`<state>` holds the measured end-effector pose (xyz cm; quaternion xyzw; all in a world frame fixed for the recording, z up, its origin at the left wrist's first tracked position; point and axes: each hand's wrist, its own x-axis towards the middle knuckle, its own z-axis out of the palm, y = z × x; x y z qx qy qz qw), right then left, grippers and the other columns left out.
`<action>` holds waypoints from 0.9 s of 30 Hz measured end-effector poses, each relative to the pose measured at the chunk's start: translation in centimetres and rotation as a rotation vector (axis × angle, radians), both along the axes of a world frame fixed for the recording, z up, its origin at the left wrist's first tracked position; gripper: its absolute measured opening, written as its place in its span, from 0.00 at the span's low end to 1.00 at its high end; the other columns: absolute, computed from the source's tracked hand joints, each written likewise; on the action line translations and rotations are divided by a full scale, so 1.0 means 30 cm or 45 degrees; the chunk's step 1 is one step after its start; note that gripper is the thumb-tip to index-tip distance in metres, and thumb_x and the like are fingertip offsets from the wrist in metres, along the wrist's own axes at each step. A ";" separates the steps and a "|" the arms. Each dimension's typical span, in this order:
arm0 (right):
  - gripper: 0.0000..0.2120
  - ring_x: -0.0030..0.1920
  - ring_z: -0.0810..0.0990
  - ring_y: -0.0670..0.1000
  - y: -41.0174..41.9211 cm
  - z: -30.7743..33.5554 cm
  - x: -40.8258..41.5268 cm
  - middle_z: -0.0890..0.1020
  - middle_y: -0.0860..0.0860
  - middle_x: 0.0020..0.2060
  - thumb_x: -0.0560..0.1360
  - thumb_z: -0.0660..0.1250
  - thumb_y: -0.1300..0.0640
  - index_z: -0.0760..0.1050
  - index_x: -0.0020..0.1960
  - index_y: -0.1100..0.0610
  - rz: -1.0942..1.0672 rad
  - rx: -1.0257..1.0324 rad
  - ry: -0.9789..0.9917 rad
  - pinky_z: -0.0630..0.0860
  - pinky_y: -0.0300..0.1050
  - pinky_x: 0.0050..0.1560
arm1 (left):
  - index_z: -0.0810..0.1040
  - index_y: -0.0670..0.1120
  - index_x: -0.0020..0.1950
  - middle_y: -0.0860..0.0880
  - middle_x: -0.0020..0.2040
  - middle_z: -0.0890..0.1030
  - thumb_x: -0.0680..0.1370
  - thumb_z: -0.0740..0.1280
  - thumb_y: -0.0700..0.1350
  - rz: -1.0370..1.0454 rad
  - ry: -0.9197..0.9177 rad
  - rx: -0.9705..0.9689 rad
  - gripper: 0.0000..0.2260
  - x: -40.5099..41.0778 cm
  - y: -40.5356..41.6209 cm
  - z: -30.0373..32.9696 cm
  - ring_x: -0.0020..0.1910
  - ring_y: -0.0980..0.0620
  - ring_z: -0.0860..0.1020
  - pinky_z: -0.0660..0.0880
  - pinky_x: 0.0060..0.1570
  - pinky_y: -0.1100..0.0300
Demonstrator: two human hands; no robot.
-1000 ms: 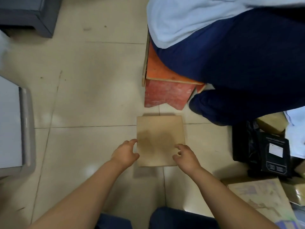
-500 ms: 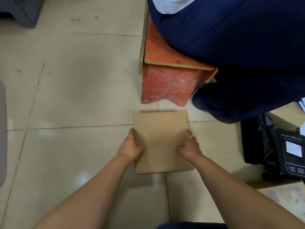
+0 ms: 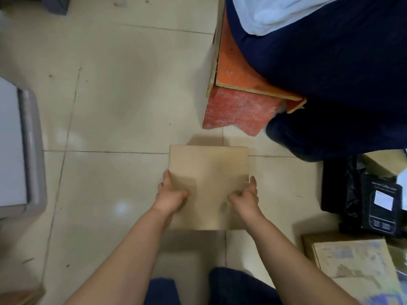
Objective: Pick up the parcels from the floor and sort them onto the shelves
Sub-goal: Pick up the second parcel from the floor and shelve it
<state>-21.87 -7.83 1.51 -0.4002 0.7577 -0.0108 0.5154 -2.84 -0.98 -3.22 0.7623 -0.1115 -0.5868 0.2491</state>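
Both hands on the brown cardboard parcel [image 3: 208,183], which sits over the tiled floor [image 3: 123,106] with a shadow under its near edge; can't tell if it's touching the tiles or lifted clear. Left hand [image 3: 169,194] clamps the parcel's left edge, thumb lying across the top face, fingers curled round the side. Right hand [image 3: 245,195] does the same on the right edge, thumb on top pointing inward, fingers wrapped over the edge. Parcel face is plain, no label visible, roughly square to the camera. Red wooden stool [image 3: 240,106] stands just beyond the parcel's far edge, apart from it, with a strip of tile between. A second person in dark blue trousers [image 3: 330,73] and a pale top sits on the stool, beyond and right of the parcel. Right of the parcel, well apart: a black bagged package [image 3: 361,194] with a white label. Nearer than that, right of the parcel, a flat cardboard box [image 3: 352,263] with a worn printed face. Far left of the parcel, a grey-edged unit [image 3: 26,150] stands on the floor.
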 end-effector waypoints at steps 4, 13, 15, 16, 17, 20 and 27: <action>0.42 0.67 0.68 0.57 0.001 0.191 0.054 0.63 0.52 0.72 0.70 0.61 0.66 0.44 0.76 0.49 -0.046 -0.001 -0.129 0.73 0.54 0.63 | 0.54 0.64 0.70 0.47 0.67 0.69 0.59 0.68 0.51 0.104 0.025 -0.054 0.42 0.064 0.029 0.274 0.63 0.44 0.71 0.72 0.62 0.44; 0.18 0.55 0.75 0.55 -0.003 0.852 0.108 0.68 0.51 0.61 0.70 0.60 0.56 0.72 0.59 0.51 0.070 0.023 -0.269 0.75 0.49 0.52 | 0.56 0.57 0.71 0.47 0.67 0.70 0.66 0.65 0.46 0.284 0.039 -0.189 0.36 0.154 0.083 0.971 0.62 0.46 0.72 0.71 0.62 0.46; 0.19 0.55 0.77 0.55 -0.005 1.006 0.116 0.71 0.53 0.62 0.65 0.60 0.51 0.74 0.56 0.47 0.072 0.047 -0.289 0.76 0.55 0.55 | 0.56 0.53 0.72 0.51 0.64 0.70 0.74 0.60 0.36 0.316 0.039 -0.243 0.29 0.159 0.083 1.154 0.59 0.49 0.71 0.70 0.57 0.53; 0.22 0.55 0.77 0.55 -0.005 1.073 0.113 0.72 0.53 0.63 0.63 0.59 0.49 0.75 0.56 0.46 0.068 0.052 -0.295 0.77 0.57 0.56 | 0.54 0.52 0.74 0.51 0.61 0.69 0.76 0.58 0.33 0.332 0.036 -0.264 0.29 0.161 0.085 1.231 0.57 0.49 0.70 0.69 0.54 0.56; 0.23 0.55 0.77 0.55 -0.004 1.142 0.110 0.72 0.53 0.63 0.62 0.59 0.47 0.75 0.57 0.45 0.067 0.046 -0.310 0.77 0.57 0.55 | 0.54 0.50 0.74 0.51 0.60 0.69 0.77 0.56 0.32 0.347 0.026 -0.279 0.28 0.163 0.091 1.308 0.56 0.50 0.70 0.69 0.52 0.57; 0.24 0.56 0.77 0.53 -0.001 1.384 0.119 0.71 0.50 0.64 0.64 0.60 0.44 0.72 0.61 0.40 0.062 0.011 -0.335 0.77 0.56 0.56 | 0.57 0.47 0.73 0.48 0.62 0.70 0.78 0.54 0.31 0.381 0.008 -0.329 0.25 0.171 0.101 1.541 0.54 0.49 0.71 0.71 0.44 0.58; 0.20 0.59 0.74 0.49 0.012 1.901 0.139 0.73 0.45 0.64 0.74 0.59 0.44 0.66 0.67 0.38 0.135 -0.095 -0.451 0.74 0.47 0.49 | 0.59 0.51 0.73 0.50 0.62 0.73 0.80 0.54 0.38 0.394 0.036 -0.432 0.22 0.201 0.133 2.001 0.47 0.54 0.74 0.69 0.37 0.58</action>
